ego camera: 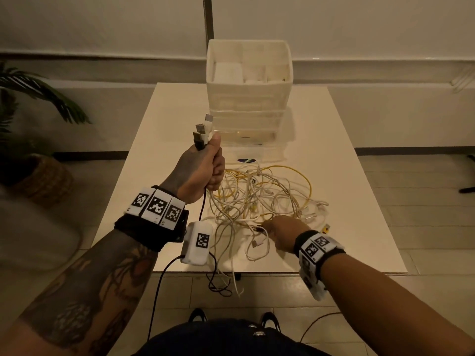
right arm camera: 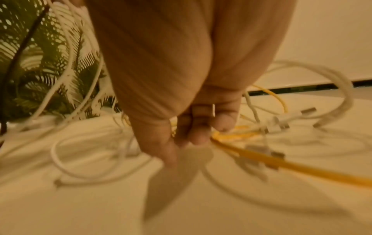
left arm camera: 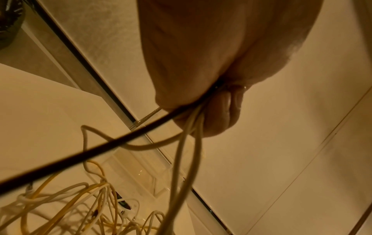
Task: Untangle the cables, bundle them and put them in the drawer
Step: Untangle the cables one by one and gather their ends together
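Observation:
A tangle of white and yellow cables (ego camera: pixel 259 199) lies on the white table (ego camera: pixel 359 201), in front of a white plastic drawer unit (ego camera: pixel 248 98). My left hand (ego camera: pixel 205 168) is raised above the tangle's left side and grips several cable ends in a fist. Their USB plugs (ego camera: pixel 203 129) stick up out of it. Below the fist (left arm camera: pixel 201 79) hang a black cable (left arm camera: pixel 80 159) and white cables (left arm camera: pixel 185 151). My right hand (ego camera: pixel 279 232) is low at the tangle's near edge. Its curled fingers (right arm camera: pixel 197 127) hold a yellow cable (right arm camera: pixel 281 163); this view is blurred.
The unit's lowest clear drawer (ego camera: pixel 257 147) looks pulled out toward the tangle. Some cables (ego camera: pixel 223 278) hang over the table's front edge. A potted palm (ego camera: pixel 38 98) in a wicker pot (ego camera: pixel 43 178) stands on the floor to the left.

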`<state>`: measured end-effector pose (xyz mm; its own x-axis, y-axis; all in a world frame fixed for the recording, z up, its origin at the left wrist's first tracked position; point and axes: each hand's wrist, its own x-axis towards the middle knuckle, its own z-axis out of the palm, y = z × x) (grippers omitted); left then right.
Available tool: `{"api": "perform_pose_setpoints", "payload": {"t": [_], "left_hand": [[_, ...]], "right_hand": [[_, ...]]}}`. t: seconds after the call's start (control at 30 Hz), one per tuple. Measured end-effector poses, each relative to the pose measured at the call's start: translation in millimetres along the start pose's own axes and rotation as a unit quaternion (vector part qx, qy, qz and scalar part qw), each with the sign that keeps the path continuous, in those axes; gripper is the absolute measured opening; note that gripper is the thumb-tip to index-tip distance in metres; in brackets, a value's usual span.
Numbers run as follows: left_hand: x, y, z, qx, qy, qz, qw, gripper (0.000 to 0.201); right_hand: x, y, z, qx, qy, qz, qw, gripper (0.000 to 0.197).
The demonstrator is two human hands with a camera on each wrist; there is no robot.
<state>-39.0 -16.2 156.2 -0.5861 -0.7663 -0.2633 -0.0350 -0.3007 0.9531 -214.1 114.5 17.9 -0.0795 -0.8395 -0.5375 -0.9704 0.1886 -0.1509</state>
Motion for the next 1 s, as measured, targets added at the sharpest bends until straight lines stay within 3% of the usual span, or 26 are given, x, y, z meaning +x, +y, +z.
{"api": "perform_pose_setpoints", "payload": {"t": [0.1,0.33,0.53,0.73,0.9,1.0], "left_hand": [[0.6,-0.7,-2.1,-0.001,0.006,-0.001,1.000,0.055],[2.3,-3.4,-1.8,-0.002,0.013,0.001,1.000,0.055],[2.6,-4.2,-2.5,-0.017,0.004,0.000,1.000,0.057],[3.8,-4.1,-1.9,-0.021,0.003,0.000,1.000,0.056],[4.2,-5.2,-6.0,-0.024,0.006,0.005,1.000,0.056],[6.9,-7.2,-6.5,-0.020,0.016,0.008,1.000,0.056]], "right_hand": [[6.1,-1.2,13.6,-0.024,0.040,-0.022,0.999,0.023],[12.7,-2.1,20.9,-0.131,0.045,-0.050,0.989,0.028],[8.7,-1.8,11.9,-0.163,0.010,-0.064,0.985,0.033],[1.2,0.0,4.1,-0.157,-0.016,-0.069,0.985,0.024],[-4.6,14.1,2.7,0.013,0.045,-0.068,0.997,0.012],[-8.0,19.2,-9.0,0.206,0.140,-0.003,0.968,0.019]]}}
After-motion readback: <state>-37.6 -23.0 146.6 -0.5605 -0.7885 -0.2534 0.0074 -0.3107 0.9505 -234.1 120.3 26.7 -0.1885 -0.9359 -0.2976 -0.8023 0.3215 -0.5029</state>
